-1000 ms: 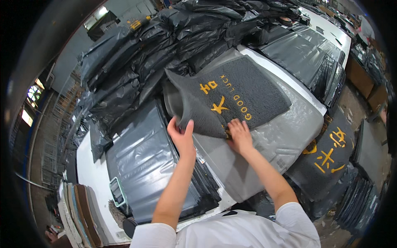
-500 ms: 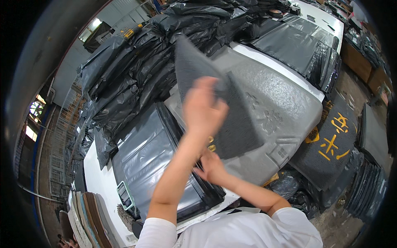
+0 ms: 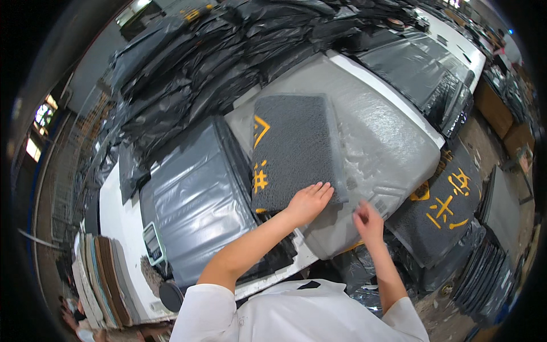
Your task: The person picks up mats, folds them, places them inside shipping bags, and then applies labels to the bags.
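A folded dark grey looped-pile mat [image 3: 299,142] with yellow characters along its left side lies on a grey moulded sheet [image 3: 387,125] with raised shapes. My left hand [image 3: 311,203] rests flat on the mat's near right corner, fingers stretched out. Just right of that corner, my right hand [image 3: 369,222] is over the sheet, away from the mat. Its fingers look bent and are blurred, so their exact pose is unclear. Left of the mat is a stack in shiny black plastic [image 3: 194,194].
Black plastic-wrapped packages [image 3: 188,85] are piled along the far side. Another dark mat with yellow characters [image 3: 439,211] lies at the right. A pale green-rimmed object [image 3: 154,242] and a dark round roll [image 3: 171,295] sit at the table's left end, beside stacked coloured sheets [image 3: 105,279].
The mat, lifted and blurred before, now lies folded flat on the grey sheet. My left hand has come down onto its near corner. My right hand has moved right, off the mat.
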`<state>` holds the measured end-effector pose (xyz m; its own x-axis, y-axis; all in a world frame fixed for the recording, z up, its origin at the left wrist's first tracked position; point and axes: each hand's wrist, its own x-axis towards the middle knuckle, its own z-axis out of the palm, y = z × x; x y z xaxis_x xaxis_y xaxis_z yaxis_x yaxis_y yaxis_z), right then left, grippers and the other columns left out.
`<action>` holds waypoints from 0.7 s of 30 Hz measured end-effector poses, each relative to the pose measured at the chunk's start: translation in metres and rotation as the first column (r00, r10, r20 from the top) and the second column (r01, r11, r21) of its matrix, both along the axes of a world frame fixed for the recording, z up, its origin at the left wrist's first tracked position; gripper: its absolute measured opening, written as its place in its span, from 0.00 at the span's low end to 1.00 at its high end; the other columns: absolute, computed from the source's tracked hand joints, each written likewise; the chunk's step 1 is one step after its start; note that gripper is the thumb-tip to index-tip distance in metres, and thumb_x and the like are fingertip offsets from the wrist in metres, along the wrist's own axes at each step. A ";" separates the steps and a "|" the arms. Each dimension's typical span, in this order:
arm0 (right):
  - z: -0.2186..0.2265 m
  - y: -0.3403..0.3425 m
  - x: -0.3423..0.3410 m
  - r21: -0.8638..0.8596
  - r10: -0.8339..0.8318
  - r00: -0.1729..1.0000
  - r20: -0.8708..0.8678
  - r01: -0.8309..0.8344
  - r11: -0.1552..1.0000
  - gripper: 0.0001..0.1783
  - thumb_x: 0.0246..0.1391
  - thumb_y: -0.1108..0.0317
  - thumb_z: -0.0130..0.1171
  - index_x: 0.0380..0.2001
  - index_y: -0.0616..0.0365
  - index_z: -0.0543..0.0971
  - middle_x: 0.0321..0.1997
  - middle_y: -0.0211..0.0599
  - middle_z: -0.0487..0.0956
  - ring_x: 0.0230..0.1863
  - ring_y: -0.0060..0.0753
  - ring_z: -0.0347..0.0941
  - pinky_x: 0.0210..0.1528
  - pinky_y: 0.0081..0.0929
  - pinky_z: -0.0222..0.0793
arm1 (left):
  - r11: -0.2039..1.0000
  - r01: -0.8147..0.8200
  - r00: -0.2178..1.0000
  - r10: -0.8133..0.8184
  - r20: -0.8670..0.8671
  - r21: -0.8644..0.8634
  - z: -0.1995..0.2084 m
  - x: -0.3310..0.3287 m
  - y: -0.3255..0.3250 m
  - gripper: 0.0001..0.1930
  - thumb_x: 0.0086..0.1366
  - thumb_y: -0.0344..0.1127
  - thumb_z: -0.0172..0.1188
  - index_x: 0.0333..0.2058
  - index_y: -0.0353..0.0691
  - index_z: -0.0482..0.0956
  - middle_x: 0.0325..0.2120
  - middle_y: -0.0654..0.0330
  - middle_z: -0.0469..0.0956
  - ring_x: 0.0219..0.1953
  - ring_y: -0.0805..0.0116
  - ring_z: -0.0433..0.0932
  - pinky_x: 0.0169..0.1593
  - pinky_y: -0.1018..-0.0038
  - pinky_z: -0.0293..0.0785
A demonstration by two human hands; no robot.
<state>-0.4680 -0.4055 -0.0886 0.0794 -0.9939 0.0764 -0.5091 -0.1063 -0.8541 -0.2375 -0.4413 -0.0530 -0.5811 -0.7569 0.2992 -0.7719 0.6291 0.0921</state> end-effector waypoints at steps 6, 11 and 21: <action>0.045 -0.132 0.038 -0.278 0.252 0.886 0.390 -0.148 0.949 0.35 0.52 0.56 0.49 0.60 0.59 0.54 0.60 0.43 0.61 0.61 0.40 0.56 0.59 0.28 0.54 | 0.995 -0.020 0.946 0.052 -0.320 0.101 0.093 -0.026 0.003 0.20 0.47 0.29 0.54 0.43 0.38 0.71 0.43 0.55 0.74 0.46 0.61 0.74 0.46 0.67 0.71; -0.005 -0.125 0.027 -0.293 0.300 0.934 -0.195 -0.347 0.891 0.36 0.42 0.82 0.53 0.58 0.58 0.59 0.54 0.44 0.68 0.52 0.38 0.67 0.54 0.28 0.60 | 0.949 -0.208 0.971 0.171 -0.165 -0.239 0.027 -0.016 0.002 0.18 0.53 0.31 0.49 0.45 0.40 0.70 0.47 0.55 0.72 0.49 0.60 0.71 0.51 0.67 0.68; 0.111 -0.065 0.029 -0.026 0.390 0.870 0.300 -0.402 0.915 0.47 0.37 0.83 0.58 0.62 0.57 0.50 0.64 0.42 0.53 0.62 0.41 0.53 0.61 0.31 0.53 | 0.983 -0.182 0.886 0.160 -0.436 -0.007 0.087 0.028 0.028 0.25 0.43 0.27 0.56 0.45 0.40 0.69 0.41 0.57 0.75 0.39 0.59 0.76 0.39 0.66 0.73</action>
<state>-0.4386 -0.4703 0.0227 0.4466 -0.8864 0.1220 -0.1574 -0.2121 -0.9645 -0.2099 -0.4130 0.0343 -0.2492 -0.8117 0.5283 -0.7583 0.5028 0.4149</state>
